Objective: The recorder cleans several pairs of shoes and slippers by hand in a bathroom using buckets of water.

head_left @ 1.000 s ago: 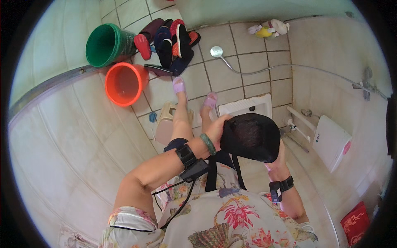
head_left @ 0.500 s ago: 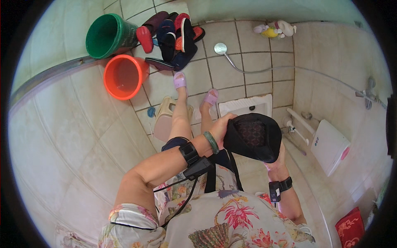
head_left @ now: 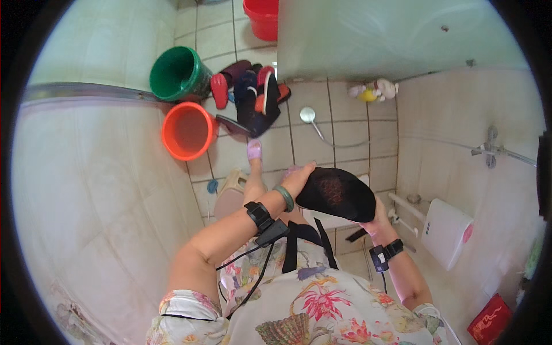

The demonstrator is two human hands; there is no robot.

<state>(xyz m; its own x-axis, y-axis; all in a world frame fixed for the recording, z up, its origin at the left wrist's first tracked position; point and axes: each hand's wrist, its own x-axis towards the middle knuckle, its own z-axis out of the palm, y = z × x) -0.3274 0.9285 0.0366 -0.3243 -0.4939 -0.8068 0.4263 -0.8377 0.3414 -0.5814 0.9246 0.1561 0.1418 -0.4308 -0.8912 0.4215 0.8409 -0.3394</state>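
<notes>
Both my hands hold a rounded black fabric item (head_left: 334,195) with a dark red patterned patch in its middle; its exact kind cannot be made out. My left hand (head_left: 297,183) grips its left end, with the fingers partly behind it. At the other end my right hand (head_left: 376,221) holds the lower right edge, its fingers mostly hidden by the fabric. The item hangs in the air in front of my body, above a white squat toilet (head_left: 322,218) that it partly covers.
An orange bucket (head_left: 188,131) and a green bucket (head_left: 172,75) stand at the left beside a pile of shoes and slippers (head_left: 256,106). On the tiles lies a shower head (head_left: 307,115) with its hose. A beige stool (head_left: 230,195) is near my legs; a white cistern (head_left: 448,233) hangs at right.
The view has tilted upward, bringing a red bucket into sight at the top. Between my hands the black item has turned and looks flatter, with less of its inside showing.
</notes>
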